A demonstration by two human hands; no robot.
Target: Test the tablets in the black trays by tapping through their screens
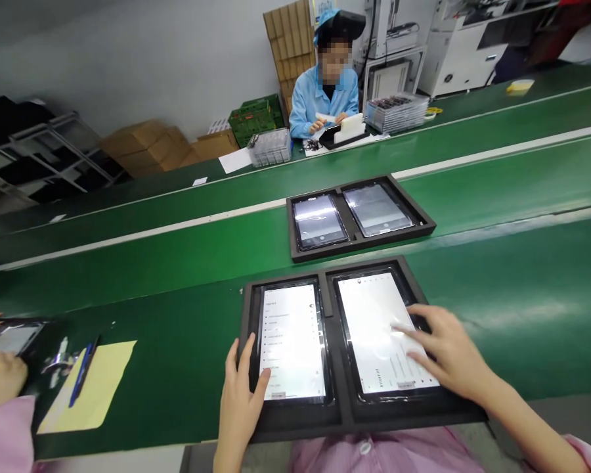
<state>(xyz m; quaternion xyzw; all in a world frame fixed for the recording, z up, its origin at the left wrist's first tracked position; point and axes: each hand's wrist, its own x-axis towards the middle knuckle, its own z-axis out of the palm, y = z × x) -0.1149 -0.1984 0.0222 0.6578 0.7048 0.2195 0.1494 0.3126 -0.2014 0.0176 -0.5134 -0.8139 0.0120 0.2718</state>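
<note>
In front of me a black foam tray point(345, 407) holds two tablets side by side, both lit. My left hand point(241, 394) lies along the tray's left edge, fingers apart, with its thumb at the lower left of the left tablet point(293, 341). That screen shows a list headed "Internet". Over the right tablet point(369, 322) my right hand point(446, 351) is spread, fingertips on or just above the white screen; contact is hard to tell. Its page reads sideways. Neither hand grasps anything.
Beyond lies a second black tray point(352, 244) with two tablets on the green conveyor point(217, 240). At left are a yellow sheet point(106, 381), pens point(82, 374) and a neighbour's hand point(2, 381) at another tablet. A worker in blue point(325, 98) sits opposite, near stacked clear trays point(396, 112).
</note>
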